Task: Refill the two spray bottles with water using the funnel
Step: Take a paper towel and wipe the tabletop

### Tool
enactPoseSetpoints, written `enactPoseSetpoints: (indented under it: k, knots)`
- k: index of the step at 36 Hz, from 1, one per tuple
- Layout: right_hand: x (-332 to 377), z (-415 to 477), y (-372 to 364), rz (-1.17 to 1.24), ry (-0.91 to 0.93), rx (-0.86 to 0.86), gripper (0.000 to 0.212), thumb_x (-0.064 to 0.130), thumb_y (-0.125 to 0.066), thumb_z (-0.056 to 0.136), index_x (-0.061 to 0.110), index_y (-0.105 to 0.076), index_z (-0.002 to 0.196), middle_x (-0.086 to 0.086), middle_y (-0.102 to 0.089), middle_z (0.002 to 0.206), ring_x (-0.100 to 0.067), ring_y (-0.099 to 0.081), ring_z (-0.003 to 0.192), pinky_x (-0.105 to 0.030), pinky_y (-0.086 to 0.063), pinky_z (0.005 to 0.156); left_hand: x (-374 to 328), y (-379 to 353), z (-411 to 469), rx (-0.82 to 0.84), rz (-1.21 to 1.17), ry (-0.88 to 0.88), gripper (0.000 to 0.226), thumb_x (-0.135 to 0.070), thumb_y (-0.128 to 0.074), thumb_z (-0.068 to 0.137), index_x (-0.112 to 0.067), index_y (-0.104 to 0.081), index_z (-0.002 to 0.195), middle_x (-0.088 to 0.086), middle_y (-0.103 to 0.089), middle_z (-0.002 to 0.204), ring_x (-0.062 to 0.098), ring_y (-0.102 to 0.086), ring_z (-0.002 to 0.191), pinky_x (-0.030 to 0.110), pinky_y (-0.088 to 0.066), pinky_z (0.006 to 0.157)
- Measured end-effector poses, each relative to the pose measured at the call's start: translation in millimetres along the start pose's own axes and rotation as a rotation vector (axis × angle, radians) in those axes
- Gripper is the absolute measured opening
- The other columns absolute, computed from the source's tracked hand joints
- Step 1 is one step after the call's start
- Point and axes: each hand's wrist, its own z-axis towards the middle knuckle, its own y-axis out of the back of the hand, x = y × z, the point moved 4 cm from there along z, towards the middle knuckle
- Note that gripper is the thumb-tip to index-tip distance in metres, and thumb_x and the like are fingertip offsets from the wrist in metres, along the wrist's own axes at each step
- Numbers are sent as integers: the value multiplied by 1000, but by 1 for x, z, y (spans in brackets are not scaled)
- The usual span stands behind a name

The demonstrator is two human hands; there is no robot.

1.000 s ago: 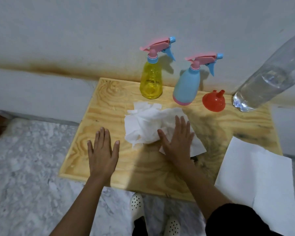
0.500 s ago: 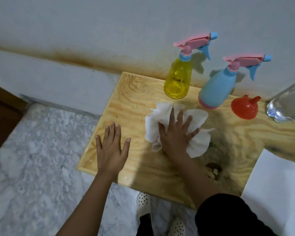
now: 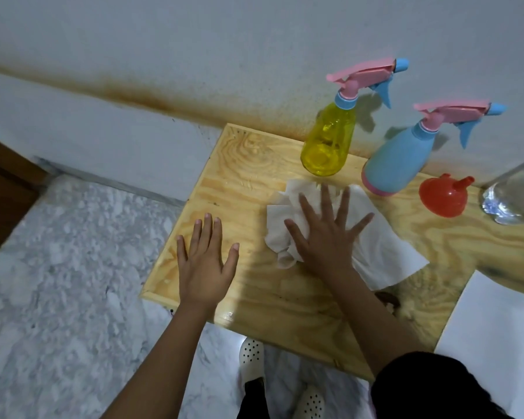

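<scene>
Left hand (image 3: 204, 261): flat, palm down on the wooden table (image 3: 254, 164) near its near-left corner, fingers straight and slightly spread, holding nothing.
Right hand (image 3: 324, 237): flat too, fingers splayed wide, pressing on a crumpled white paper towel (image 3: 381, 252) mid-table (no curl round it, just pressing).

Yellow spray bottle (image 3: 327, 143): upright at the far edge by the wall, just beyond the towel, pink trigger head on.
Blue spray bottle (image 3: 397, 161): right of the yellow one, close but apart, head on as well. It is opaque, so I can't tell the fill level.
Red funnel (image 3: 443, 196): on the table just right of the blue bottle, wide mouth down, spout pointing up and right.
Clear water bottle (image 3: 515, 195): far right, base on the table, mostly cut off by the frame edge.

White sheet (image 3: 496, 328) lies over the near-right corner of the table. There is a dark stain on the wood by the right forearm. Marble floor (image 3: 58, 267) is on the left, with white perforated shoes (image 3: 251, 355) under the near table edge.
</scene>
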Motion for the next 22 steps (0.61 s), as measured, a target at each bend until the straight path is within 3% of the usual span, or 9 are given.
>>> enactPoseSetpoints:
  k: [5,10,15,22]
  knots:
    - [-21,-13,-9,46,-245,92,81,79,-7,74,44,3,146,-3,13,159,-38,17,143,-74,11,99,-1,0,0,1,-2,1,72,-60,-12,91,-23,-11,152,-8,1,159,5,11,144,38,15,116]
    - [-6,-11,-12,149,-299,112,82,79,-1,72,43,19,143,-7,17,158,-41,13,143,-73,5,105,-1,0,0,-2,-3,0,72,-61,-11,91,-23,-10,152,-8,1,159,4,11,144,38,16,115]
    - [24,-9,-18,128,-169,95,80,79,-7,76,43,20,142,-8,14,158,-41,7,144,-70,4,106,0,1,0,-6,-8,-2,71,-61,-12,91,-23,-10,152,-8,1,159,5,12,144,38,16,115]
    - [36,4,-29,81,-112,100,70,67,-8,86,37,5,148,-9,0,159,-38,0,145,-61,4,112,3,0,2,42,23,-16,73,-62,-5,90,-24,-4,152,-8,7,159,6,15,144,39,14,115]
